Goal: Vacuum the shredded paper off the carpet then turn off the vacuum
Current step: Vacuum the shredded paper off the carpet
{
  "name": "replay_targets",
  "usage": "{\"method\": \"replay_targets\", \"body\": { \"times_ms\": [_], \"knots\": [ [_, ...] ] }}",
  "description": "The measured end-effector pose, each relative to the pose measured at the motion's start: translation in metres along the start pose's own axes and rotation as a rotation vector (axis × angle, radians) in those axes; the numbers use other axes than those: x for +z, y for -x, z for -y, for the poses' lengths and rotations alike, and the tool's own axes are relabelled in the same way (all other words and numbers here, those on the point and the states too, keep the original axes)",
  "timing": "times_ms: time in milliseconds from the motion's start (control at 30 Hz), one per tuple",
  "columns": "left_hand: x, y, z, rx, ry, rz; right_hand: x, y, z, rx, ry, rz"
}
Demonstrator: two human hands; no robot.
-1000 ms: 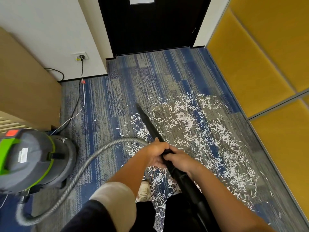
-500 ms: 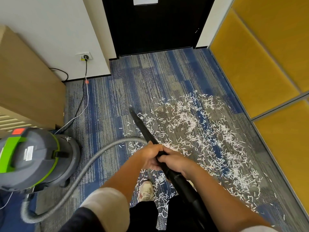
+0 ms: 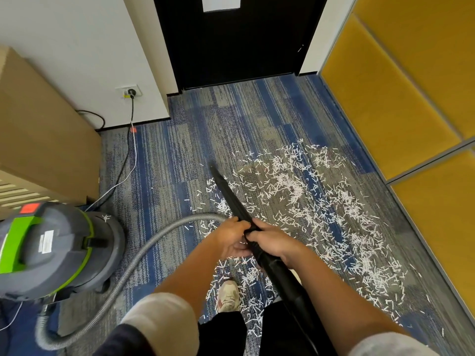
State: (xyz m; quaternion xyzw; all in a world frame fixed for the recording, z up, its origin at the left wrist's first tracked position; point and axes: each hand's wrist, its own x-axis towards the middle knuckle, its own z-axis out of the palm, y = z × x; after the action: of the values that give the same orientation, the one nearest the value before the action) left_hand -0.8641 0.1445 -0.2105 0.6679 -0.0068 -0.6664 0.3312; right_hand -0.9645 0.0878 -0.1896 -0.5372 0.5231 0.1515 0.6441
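Hands clasp the black wand (image 3: 232, 199): your left hand (image 3: 231, 238) and right hand (image 3: 273, 242) wrap it. Its tip, barely moved this past second, points to eleven o'clock; shredded paper (image 3: 321, 209) sprawls across carpet (image 3: 205, 124) from twelve to four o'clock, so most vacuuming remains.

no text can be read. the white label (image 3: 45, 241) on the vacuum (image 3: 77, 265) is too small and blurred; the white sheet (image 3: 221, 3) on the door (image 3: 239, 47) likewise.

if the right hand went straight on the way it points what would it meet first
Most likely the left hand, gripping the same long black plastic vacuum wand just ahead of the right hand.
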Motion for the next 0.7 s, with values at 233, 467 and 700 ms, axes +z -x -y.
{"method": "replay_targets", "body": {
  "times_ms": [233,467,700],
  "knots": [
    [-0.008,-0.001,0.004,-0.008,-0.113,-0.042,0.012,0.0,0.0,-0.034,0.041,0.054],
    [0.01,0.001,-0.002,0.004,-0.03,0.041,-0.005,-0.001,-0.004,0.003,-0.05,0.005],
    [0.055,0.0,-0.023,0.023,-0.08,0.136,-0.047,0.005,-0.017,0.023,-0.094,-0.109]
  ]
}}
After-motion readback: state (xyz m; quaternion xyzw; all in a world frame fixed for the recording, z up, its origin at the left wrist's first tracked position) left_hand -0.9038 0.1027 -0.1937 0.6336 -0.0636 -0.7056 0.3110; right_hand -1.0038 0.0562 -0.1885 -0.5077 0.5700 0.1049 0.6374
